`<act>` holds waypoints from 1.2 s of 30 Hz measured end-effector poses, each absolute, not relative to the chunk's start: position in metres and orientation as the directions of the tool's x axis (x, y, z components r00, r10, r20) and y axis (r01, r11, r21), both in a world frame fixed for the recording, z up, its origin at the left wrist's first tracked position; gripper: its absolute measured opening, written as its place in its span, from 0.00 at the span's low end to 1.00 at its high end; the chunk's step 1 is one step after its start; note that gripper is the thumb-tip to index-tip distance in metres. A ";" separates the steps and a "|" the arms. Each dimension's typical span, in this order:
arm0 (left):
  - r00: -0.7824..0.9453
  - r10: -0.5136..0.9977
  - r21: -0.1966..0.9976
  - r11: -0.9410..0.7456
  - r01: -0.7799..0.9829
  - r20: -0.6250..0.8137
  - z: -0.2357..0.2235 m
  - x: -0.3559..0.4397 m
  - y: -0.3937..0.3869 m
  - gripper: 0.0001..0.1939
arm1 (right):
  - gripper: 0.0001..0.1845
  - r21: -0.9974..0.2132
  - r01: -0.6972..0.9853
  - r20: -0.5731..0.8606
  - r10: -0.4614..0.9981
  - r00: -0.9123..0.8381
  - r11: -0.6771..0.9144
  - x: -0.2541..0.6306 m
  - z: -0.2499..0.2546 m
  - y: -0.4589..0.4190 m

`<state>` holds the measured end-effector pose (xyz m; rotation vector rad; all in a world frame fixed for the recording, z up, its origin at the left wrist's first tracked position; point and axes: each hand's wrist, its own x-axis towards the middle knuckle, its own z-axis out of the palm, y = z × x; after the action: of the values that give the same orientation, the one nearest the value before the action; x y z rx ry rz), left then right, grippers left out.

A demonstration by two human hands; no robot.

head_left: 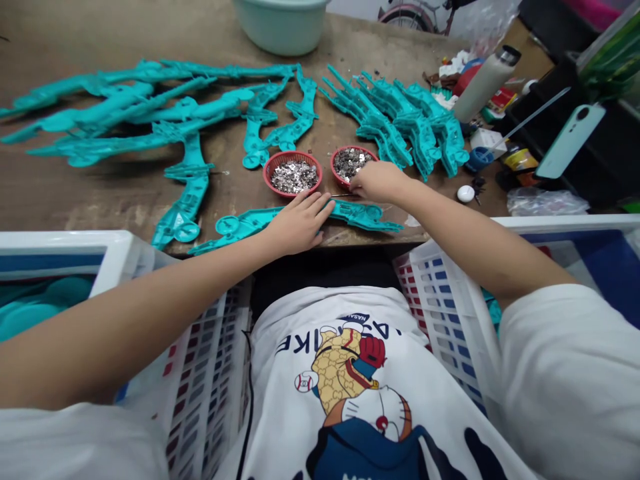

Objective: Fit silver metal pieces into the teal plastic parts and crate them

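A long teal plastic part [250,220] lies along the table's front edge. My left hand [303,220] rests flat across its middle with the fingers stretched out, hiding that stretch. My right hand [377,181] is closed at the near rim of the right red basket [334,175], which holds small silvery metal pieces [350,160]. From its pinched fingers a thin dark stick-like tool [344,195] points left, just above the teal part. Beside it stands the left red basket [266,175], filled with similar metal pieces [294,177].
Teal parts are piled at the left [125,113] and stacked at the right [400,117]. A pale green basin [283,27] stands at the back. A bottle [483,83] and a phone [570,141] are at the right. White crates [200,360] [445,300] flank my lap.
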<state>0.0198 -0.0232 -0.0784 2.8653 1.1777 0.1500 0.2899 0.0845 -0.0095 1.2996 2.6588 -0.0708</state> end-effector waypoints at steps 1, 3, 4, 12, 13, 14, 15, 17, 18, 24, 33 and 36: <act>0.713 0.697 0.059 -0.717 0.695 0.079 -0.078 0.019 -0.024 0.43 | 0.19 0.071 0.800 -0.216 0.792 -0.571 0.596 0.288 -0.010 0.082; 0.727 0.682 0.029 -0.730 0.682 0.082 -0.077 0.019 -0.025 0.44 | 0.21 0.096 0.800 -0.263 0.790 -0.554 0.592 0.284 -0.013 0.078; 0.732 0.677 0.023 -0.735 0.677 0.081 -0.077 0.019 -0.025 0.44 | 0.23 0.105 0.796 -0.281 0.786 -0.551 0.596 0.282 -0.015 0.077; 0.725 0.685 0.065 -0.728 0.682 0.075 -0.078 0.019 -0.023 0.43 | 0.19 0.165 0.779 -0.335 0.777 -0.532 0.605 0.269 -0.018 0.074; 0.721 0.689 0.065 -0.724 0.686 0.075 -0.079 0.019 -0.022 0.43 | 0.18 0.177 0.776 -0.338 0.778 -0.530 0.606 0.268 -0.017 0.074; 0.717 0.693 0.067 -0.721 0.690 0.075 -0.080 0.019 -0.022 0.44 | 0.18 0.192 0.767 -0.346 0.773 -0.531 0.612 0.268 -0.015 0.073; 0.714 0.696 0.069 -0.718 0.693 0.076 -0.081 0.019 -0.022 0.45 | 0.17 0.208 0.752 -0.362 0.763 -0.535 0.626 0.269 -0.014 0.073; 0.709 0.701 0.072 -0.714 0.697 0.081 -0.083 0.019 -0.023 0.46 | 0.16 0.229 0.717 -0.399 0.735 -0.548 0.659 0.272 -0.008 0.072; 0.706 0.703 0.074 -0.711 0.699 0.084 -0.083 0.020 -0.023 0.46 | 0.16 0.235 0.707 -0.407 0.729 -0.551 0.666 0.274 -0.004 0.072; 0.683 0.720 0.112 -0.694 0.711 0.124 -0.087 0.023 -0.025 0.41 | 0.16 0.181 0.740 -0.334 0.748 -0.574 0.648 0.288 0.023 0.069; 0.700 0.703 0.141 -0.711 0.689 0.127 -0.091 0.022 -0.021 0.51 | 0.16 0.081 0.637 -0.478 0.590 -0.650 0.767 0.277 0.024 0.057; 0.712 0.694 0.140 -0.719 0.680 0.106 -0.087 0.022 -0.022 0.55 | 0.16 0.069 0.639 -0.472 0.589 -0.656 0.766 0.274 0.022 0.055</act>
<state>0.0218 -0.0224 -0.0872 2.8225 1.1356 0.2309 0.2737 0.0548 0.0223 0.9242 2.4852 -0.1412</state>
